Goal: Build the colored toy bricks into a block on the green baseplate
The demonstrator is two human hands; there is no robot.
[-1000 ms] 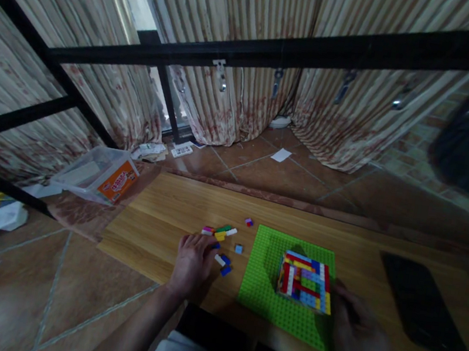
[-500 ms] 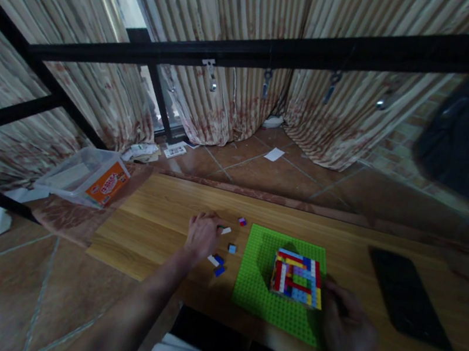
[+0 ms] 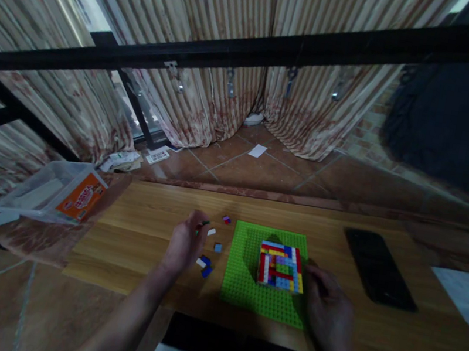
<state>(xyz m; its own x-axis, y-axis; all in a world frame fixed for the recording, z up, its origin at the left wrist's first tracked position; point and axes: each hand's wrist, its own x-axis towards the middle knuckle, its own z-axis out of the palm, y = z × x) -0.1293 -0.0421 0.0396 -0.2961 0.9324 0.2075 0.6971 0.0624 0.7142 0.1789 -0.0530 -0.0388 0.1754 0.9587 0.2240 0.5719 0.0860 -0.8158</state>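
Note:
My left hand [image 3: 186,243] is over the left part of the table, its fingers closed at a small dark green brick [image 3: 205,222]. Close to those fingers lie a white brick [image 3: 211,232], a light blue brick [image 3: 217,247] and a red and purple piece [image 3: 226,220]. Blue bricks [image 3: 206,271] and another white brick [image 3: 201,263] are grouped nearer to me. A multicoloured block structure [image 3: 281,267] stands on the green baseplate [image 3: 239,283]. Beside its right side is my right hand [image 3: 329,309], fingers curled in; whether they hold anything is hidden.
A black phone-like slab [image 3: 380,268] lies on the wooden table [image 3: 144,209] at right, with white paper [image 3: 468,301] beyond it. A clear plastic box [image 3: 42,192] with an orange label stands off the left end. A black metal bar [image 3: 218,54] crosses above.
The view has turned right, so things shift left in it. My left hand has drawn back slightly from the white brick, with green showing at its fingertips. My right hand stays beside the structure.

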